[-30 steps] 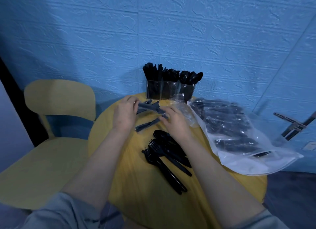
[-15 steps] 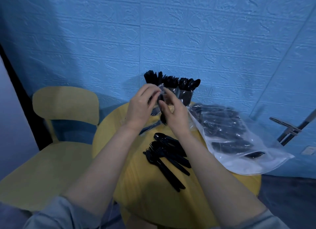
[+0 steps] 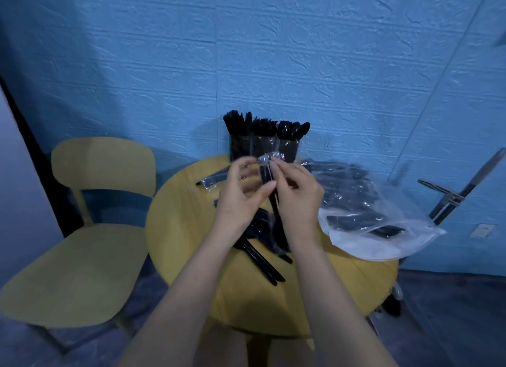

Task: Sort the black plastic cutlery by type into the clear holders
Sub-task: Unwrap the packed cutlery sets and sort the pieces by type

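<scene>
- Since half a second ago both hands sit a little lower in my view, and the wrapped cutlery packet [image 3: 267,175] now hangs upright between them with its clear top showing above the fingers.
- My left hand [image 3: 241,194] pinches the packet's upper left edge; my right hand [image 3: 297,199] pinches the top right, so each grip is closed on the wrapper. I judge this to be a tear-open, not yet finished.
- Done so far: the clear holders [image 3: 262,145] at the table's [image 3: 186,229] far edge already stand packed with black pieces in three groups.
- Left to do: a loose pile of cutlery [image 3: 262,265] lies on the table under my wrists, another wrapped packet [image 3: 213,179] lies to the left, and the big clear bag [image 3: 383,216] on the right looks well stocked.
- Hard to make out: which piece types the held packet contains, whether the wrapper has split, and most of the loose pile behind my hands. The bag's contents are only dark blurs.
</scene>
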Demonstrator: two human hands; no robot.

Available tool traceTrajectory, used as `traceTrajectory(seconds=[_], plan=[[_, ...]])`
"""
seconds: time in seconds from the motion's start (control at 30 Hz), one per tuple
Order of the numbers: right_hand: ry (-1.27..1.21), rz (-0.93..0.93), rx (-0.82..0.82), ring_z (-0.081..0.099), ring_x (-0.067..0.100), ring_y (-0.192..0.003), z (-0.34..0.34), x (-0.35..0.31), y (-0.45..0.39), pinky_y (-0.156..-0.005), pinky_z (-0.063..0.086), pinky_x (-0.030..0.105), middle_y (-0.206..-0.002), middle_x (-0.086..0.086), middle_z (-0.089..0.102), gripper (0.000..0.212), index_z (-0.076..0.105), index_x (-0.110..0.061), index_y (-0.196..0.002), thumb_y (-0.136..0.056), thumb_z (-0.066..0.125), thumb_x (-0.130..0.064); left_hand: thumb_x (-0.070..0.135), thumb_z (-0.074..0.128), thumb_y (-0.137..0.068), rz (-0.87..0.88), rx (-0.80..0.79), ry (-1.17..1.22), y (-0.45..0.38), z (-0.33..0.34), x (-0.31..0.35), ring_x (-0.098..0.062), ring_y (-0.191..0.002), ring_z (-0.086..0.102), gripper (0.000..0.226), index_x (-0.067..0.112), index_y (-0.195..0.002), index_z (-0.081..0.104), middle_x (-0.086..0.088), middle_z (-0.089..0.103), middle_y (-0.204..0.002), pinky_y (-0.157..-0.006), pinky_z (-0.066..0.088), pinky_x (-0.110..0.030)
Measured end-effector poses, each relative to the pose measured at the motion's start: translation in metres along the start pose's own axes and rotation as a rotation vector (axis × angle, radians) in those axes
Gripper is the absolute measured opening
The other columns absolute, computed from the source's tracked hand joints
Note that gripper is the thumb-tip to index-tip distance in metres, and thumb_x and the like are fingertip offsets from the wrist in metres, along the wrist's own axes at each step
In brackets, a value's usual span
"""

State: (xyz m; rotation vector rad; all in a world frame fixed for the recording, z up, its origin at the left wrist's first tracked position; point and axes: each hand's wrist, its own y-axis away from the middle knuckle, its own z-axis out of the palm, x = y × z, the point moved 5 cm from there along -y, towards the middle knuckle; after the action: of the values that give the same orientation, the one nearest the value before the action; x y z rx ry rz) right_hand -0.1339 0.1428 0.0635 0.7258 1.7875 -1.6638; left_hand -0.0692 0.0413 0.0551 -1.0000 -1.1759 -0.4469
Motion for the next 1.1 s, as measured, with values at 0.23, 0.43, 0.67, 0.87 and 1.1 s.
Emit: traceTrajectory(seconds=[0.23, 0.43, 0.67, 0.87, 1.1], plan=[[0.084, 0.135, -0.082, 0.061, 0.008, -0.096, -0.012, 0.005, 0.035, -0.084, 0.051, 0.026, -0.099, -0.014, 0.062, 0.012, 0.075, -0.016, -0.095, -0.089, 0.066, -0.021, -0.003, 0.062, -0.087, -0.087, -0.039, -0.106, 0.035, -0.012, -0.023, 0.003, -0.068, 0.063, 0.032, 0.027, -0.098, 0.060, 0.011, 0.066, -0.086, -0.066, 0.051, -0.015], [0.142, 0.264, -0.140, 0.058, 0.006, -0.077, -0.025, 0.004, 0.037, -0.068, 0.045, 0.024, -0.082, -0.008, 0.064, 0.012, 0.059, -0.020, -0.088, -0.096, 0.051, -0.016, 0.007, 0.051, -0.095, -0.078, -0.105, -0.311, 0.047, -0.016, -0.023, -0.025, -0.088, 0.064, 0.039, 0.045, -0.095, 0.052, -0.003, 0.069, -0.094, -0.084, 0.049, -0.041], [-0.168, 0.566, -0.276, 0.061, 0.011, -0.060, -0.041, 0.015, 0.038, -0.065, 0.054, 0.023, -0.067, -0.002, 0.063, 0.016, 0.066, -0.016, -0.084, -0.094, 0.056, -0.009, 0.026, 0.069, -0.084, 0.016, -0.364, -0.535, 0.060, -0.012, -0.020, -0.002, -0.103, 0.053, 0.040, 0.041, -0.116, 0.048, 0.014, 0.056, -0.113, -0.090, 0.043, -0.017], [0.057, 0.566, -0.357, 0.054, 0.001, -0.054, -0.057, 0.029, 0.046, -0.058, 0.042, 0.016, -0.072, -0.003, 0.065, 0.009, 0.069, -0.021, -0.086, -0.091, 0.063, -0.016, 0.018, 0.062, -0.090, 0.141, -0.337, -0.749, 0.062, -0.024, -0.026, -0.009, -0.107, 0.054, 0.044, 0.025, -0.132, 0.053, 0.005, 0.060, -0.118, -0.093, 0.045, -0.026], [0.093, 0.348, -0.323, 0.054, -0.001, -0.064, -0.063, 0.011, 0.044, -0.061, 0.044, 0.012, -0.073, -0.010, 0.064, 0.012, 0.065, -0.028, -0.078, -0.087, 0.067, -0.021, 0.019, 0.056, -0.094, 0.185, -0.351, -0.872, 0.066, -0.030, -0.037, -0.015, -0.102, 0.056, 0.047, 0.026, -0.139, 0.045, 0.004, 0.061, -0.117, -0.085, 0.050, -0.035]])
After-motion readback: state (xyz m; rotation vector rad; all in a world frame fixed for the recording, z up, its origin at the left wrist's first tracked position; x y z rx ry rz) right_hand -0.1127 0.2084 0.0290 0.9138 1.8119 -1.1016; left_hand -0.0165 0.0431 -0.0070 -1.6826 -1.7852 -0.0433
